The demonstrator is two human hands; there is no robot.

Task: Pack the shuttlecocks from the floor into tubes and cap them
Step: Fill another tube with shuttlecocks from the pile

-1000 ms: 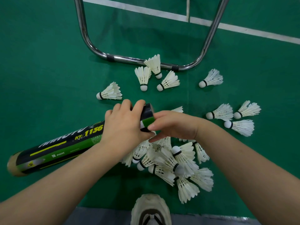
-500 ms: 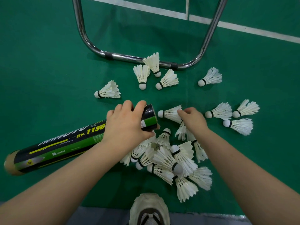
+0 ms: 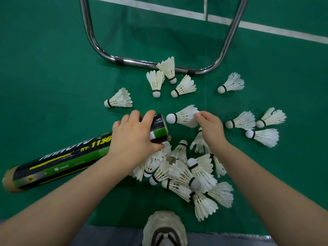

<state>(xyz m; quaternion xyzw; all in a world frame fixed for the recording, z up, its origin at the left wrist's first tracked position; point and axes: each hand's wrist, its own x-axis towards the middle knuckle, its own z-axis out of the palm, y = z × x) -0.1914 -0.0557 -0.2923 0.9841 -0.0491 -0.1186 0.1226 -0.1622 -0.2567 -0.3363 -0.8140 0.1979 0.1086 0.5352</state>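
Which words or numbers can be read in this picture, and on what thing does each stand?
"HY-1136": yellow, on the tube.
"12 PIECES": small white print, same tube.
Large white brand word on the tube: blurred, unreadable.
Other fine print on the tube: too small.

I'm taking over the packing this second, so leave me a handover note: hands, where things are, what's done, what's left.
Left hand grips the tube near its mouth.
Right hand pinches a shuttlecock by the feathers, cork facing the mouth, not yet in.
Done: tube's contents hidden, cannot tell.
Left: insert it, then the pile by the shoe and loose shuttlecocks near the metal frame; then cap the tube.
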